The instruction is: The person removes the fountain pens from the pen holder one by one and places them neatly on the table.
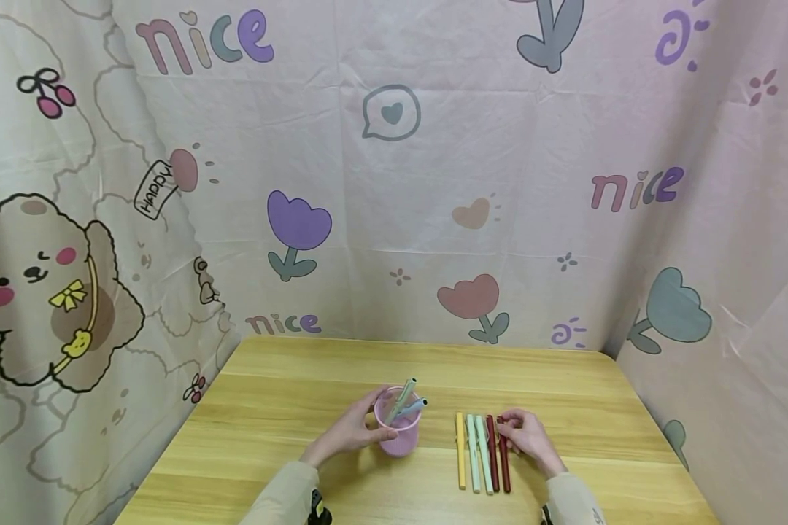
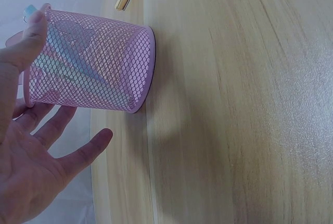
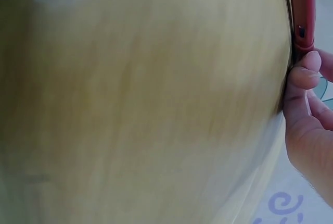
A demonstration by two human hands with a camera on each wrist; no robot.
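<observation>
Right hand [image 1: 528, 437] pinches the red pen [image 1: 503, 456], rightmost in a row of five near the table's [image 1: 289, 408] front edge. Left hand [image 1: 351, 432], fingers spread, cups the pink mesh cup [image 1: 399, 430] mid-table, two pens [image 1: 403, 401] inside.

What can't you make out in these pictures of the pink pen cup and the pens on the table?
- Right hand grip on the dark red pen: head view too small; right wrist view cuts it off at the edge.
- Pens inside the pink mesh cup: left wrist view, blurred behind mesh, count unclear.
- Left hand fingertips: head view, hidden behind the cup.
</observation>
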